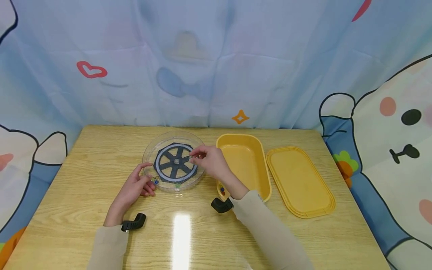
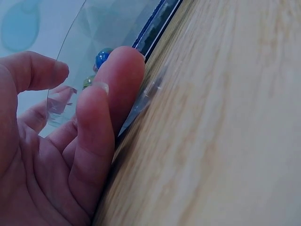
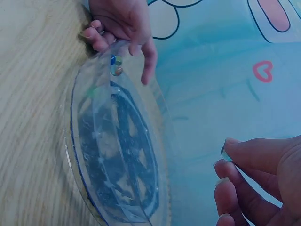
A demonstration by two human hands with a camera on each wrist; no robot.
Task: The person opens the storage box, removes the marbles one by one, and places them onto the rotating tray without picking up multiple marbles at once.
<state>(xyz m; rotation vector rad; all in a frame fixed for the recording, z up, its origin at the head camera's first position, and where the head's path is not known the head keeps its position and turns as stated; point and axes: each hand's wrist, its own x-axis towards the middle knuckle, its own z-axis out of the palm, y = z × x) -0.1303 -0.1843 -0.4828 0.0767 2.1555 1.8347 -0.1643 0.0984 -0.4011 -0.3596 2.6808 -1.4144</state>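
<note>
A clear round dish (image 1: pixel 148 150) stands on the table, with a dark wheel-shaped pattern (image 1: pixel 176 162) showing in it. At its left side my left hand (image 1: pixel 136 183) holds the rim, some fingers reaching over the wall and others curled outside it. Close by those fingers, a blue marble (image 2: pixel 101 58) and a few others lie inside the dish; a green marble (image 1: pixel 177 185) lies near its front. Above the dish's right side, my right hand (image 1: pixel 212 161) pinches a small pale greenish marble (image 3: pixel 226 154) between thumb and forefinger, its other fingers loosely bent.
Right of the dish is a yellow tub (image 1: pixel 241 165) with several marbles (image 1: pixel 222 190) in its front left corner, partly under the right wrist. Beside it a yellow lid (image 1: pixel 301 183) lies flat. A printed curtain (image 1: pixel 209 67) hangs behind the wooden table (image 1: pixel 202 228).
</note>
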